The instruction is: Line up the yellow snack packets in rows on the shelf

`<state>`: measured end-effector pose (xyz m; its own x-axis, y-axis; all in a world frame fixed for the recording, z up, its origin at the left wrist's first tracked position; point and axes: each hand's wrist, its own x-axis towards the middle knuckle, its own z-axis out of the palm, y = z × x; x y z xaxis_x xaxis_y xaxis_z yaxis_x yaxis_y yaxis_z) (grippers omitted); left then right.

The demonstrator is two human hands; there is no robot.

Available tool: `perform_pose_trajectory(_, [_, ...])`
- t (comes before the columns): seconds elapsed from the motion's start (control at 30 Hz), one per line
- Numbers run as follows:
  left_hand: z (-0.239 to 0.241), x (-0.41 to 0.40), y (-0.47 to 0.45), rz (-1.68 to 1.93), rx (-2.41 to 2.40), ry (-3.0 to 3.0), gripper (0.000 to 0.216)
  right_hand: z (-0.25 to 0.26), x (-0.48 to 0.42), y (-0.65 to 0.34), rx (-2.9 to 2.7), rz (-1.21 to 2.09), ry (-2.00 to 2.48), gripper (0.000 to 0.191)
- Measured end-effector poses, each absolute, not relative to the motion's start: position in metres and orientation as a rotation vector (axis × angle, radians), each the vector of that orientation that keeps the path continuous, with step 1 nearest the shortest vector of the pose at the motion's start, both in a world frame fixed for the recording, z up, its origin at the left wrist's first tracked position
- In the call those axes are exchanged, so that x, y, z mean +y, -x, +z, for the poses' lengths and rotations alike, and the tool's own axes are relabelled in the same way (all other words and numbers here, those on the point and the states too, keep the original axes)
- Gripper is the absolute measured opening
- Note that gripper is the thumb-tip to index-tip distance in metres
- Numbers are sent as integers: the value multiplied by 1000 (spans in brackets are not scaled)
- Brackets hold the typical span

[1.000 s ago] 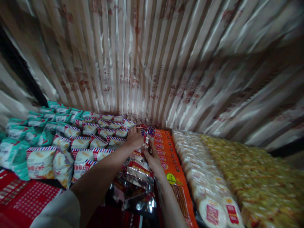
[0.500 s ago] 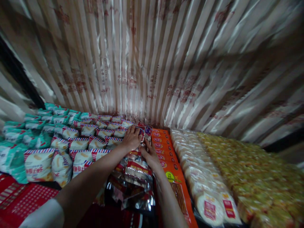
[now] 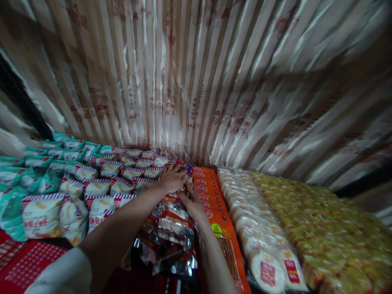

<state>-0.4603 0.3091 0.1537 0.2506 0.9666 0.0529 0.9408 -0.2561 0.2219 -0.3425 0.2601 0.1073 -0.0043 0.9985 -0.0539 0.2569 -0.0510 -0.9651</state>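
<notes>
My left hand [image 3: 170, 179] lies palm-down, fingers spread, on the far end of a row of red and silver snack packets [image 3: 171, 222], pressing a red packet [image 3: 185, 166] at the back. My right hand [image 3: 191, 201] rests just right of it on the same row, fingers flat against the packets and next to the orange packs [image 3: 211, 200]. Neither hand wraps round anything. Both forearms reach in from the bottom of the view.
White packets with red and blue striped tops [image 3: 101, 190] lie left of the row, teal packets [image 3: 36, 163] farther left. Right of the orange packs are clear-wrapped round cakes [image 3: 257, 228] and yellow packets [image 3: 318, 224]. A striped shiny curtain [image 3: 196, 81] hangs behind. A red basket [image 3: 27, 261] sits bottom left.
Both hands have shifted slightly left and back along the packet row, and my left hand has flattened onto the rear red packet. The view has drifted a little.
</notes>
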Motion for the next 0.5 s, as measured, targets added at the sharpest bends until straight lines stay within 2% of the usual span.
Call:
perform_pose_trajectory(0.27, [139, 305, 454, 399, 1959, -2279, 37, 99, 262, 341, -1310, 1149, 1382, 56])
perform_pose_trajectory(0.5, [136, 309, 454, 475, 1901, -2285, 39, 100, 262, 343, -1346, 1078, 1333, 70])
